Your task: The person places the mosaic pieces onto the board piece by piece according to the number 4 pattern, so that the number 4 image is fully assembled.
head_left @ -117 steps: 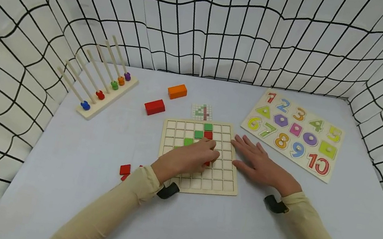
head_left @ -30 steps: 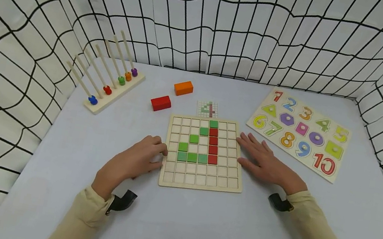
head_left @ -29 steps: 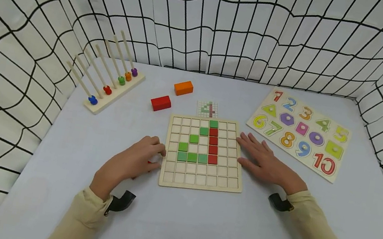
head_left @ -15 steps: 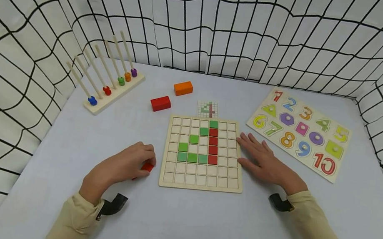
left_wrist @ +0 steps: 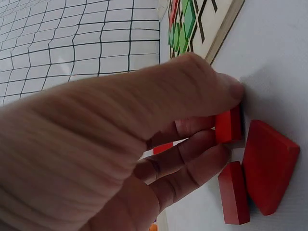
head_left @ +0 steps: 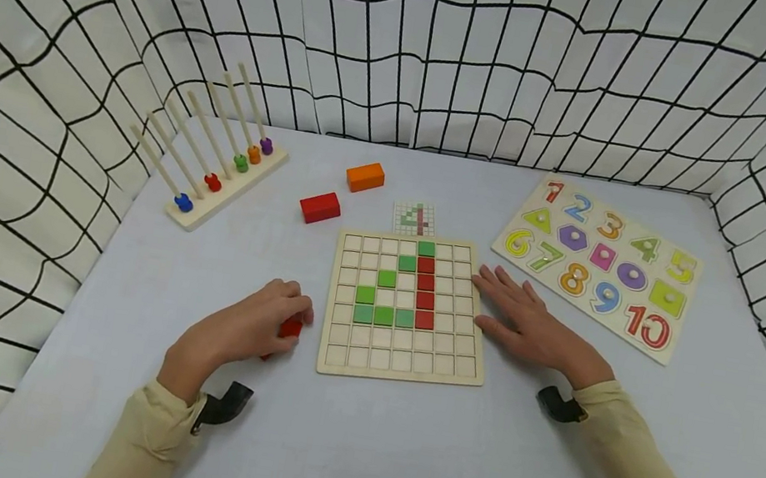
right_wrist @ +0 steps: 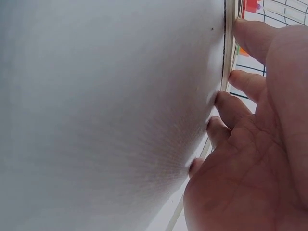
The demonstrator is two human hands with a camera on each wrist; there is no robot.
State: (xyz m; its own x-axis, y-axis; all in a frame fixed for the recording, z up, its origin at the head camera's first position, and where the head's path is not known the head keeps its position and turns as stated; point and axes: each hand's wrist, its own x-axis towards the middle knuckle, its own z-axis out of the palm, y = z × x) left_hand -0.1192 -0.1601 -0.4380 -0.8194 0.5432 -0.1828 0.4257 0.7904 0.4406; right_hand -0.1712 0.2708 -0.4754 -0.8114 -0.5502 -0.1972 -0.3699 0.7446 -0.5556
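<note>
Left of the wooden grid board [head_left: 400,362], my left hand [head_left: 251,320] pinches a red square tile [head_left: 290,328] between thumb and fingers, low over the table. Two more red tiles lie just under it in the left wrist view: a flat one [left_wrist: 269,168] and a smaller-looking one [left_wrist: 234,192] beside it. My right hand [head_left: 528,327] rests with fairly straight fingers against the board's right edge. Green tiles [head_left: 383,316] form a slanted line and a row on the board. A column of red tiles [head_left: 426,282] stands at their right.
Behind the board lies a small pattern card [head_left: 414,218]. Beyond are a red block [head_left: 320,207] and an orange block [head_left: 365,177]. A peg stand with beads [head_left: 224,187] is at the back left, a number puzzle [head_left: 595,262] at the right. Black netting surrounds the table.
Since the earliest frame, my left hand has left the board and gone left to the loose red tiles. The red column now shows whole. Lately it has drawn back slightly, holding a tile.
</note>
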